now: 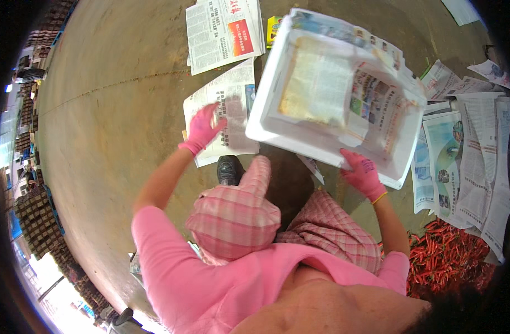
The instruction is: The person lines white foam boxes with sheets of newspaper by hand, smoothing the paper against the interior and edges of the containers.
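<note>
My right hand (363,174), in a pink glove, grips the near rim of a white foam box (296,146). The box is tilted, and printed newspaper (374,104) lines part of its inside and hangs over its far edge. A yellowish stain marks the lining. My left hand (205,127), also gloved in pink, is over a newspaper sheet (237,133) left of the box. Its thumb and fingers are apart with nothing visible between them; whether they touch the sheet is unclear.
A newspaper stack (209,41) lies ahead on the concrete floor (113,133), beside a yellow-green package (273,31). At right are loose newspaper sheets (480,154) and a heap of red chili peppers (442,254). My black shoe (230,169) is below the sheet. Stacked crates (40,221) line the far left.
</note>
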Action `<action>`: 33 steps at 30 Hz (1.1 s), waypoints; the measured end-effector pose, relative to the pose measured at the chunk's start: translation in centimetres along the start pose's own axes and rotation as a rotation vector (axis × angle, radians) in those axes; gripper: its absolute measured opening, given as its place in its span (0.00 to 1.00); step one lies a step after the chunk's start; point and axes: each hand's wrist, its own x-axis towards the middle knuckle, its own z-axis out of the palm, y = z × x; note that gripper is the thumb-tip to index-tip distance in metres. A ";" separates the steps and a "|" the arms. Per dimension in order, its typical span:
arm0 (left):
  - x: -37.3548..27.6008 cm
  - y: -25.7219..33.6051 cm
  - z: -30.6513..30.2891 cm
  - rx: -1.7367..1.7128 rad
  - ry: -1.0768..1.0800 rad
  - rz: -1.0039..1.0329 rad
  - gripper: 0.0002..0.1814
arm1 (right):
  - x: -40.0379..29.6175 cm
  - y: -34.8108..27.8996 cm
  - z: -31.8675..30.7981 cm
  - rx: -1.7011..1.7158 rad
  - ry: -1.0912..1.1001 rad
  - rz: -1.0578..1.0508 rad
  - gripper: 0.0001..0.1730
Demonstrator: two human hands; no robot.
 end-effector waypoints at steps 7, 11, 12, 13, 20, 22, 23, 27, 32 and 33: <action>-4.3 -9.1 11.1 0.080 0.050 -0.129 0.19 | 0.6 -1.3 -3.4 -0.166 0.141 0.033 0.37; -2.7 -12.1 5.9 -0.894 0.261 -0.492 0.17 | 3.7 -9.2 -5.4 -0.154 0.195 -0.285 0.36; -2.7 -12.5 3.9 -1.071 0.305 -0.551 0.19 | 5.1 -11.4 -4.8 0.031 0.067 -0.294 0.36; -3.3 -13.0 1.5 -1.273 0.223 -0.649 0.21 | 6.8 -13.5 -4.0 0.209 -0.044 -0.340 0.36; -5.6 -8.8 -2.7 -1.936 0.431 -0.295 0.35 | 19.9 -27.7 5.6 0.730 -0.078 -0.399 0.49; -5.7 -8.5 -1.7 -2.074 0.432 -0.187 0.30 | 21.4 -30.3 7.1 0.684 -0.056 -0.404 0.37; -5.8 -8.8 -1.2 -2.147 0.408 0.011 0.29 | 21.8 -30.9 7.2 0.683 -0.090 -0.277 0.31; -7.8 -12.0 0.5 -1.797 0.679 -0.312 0.19 | 25.3 -28.2 6.7 0.905 0.140 -0.180 0.09; -15.5 -16.6 1.1 -1.747 0.950 -0.741 0.23 | 28.2 -21.1 8.9 0.304 0.059 -0.006 0.10; -17.1 -17.2 1.3 -1.952 0.933 -0.720 0.24 | 28.4 -20.2 9.8 0.117 0.020 0.026 0.10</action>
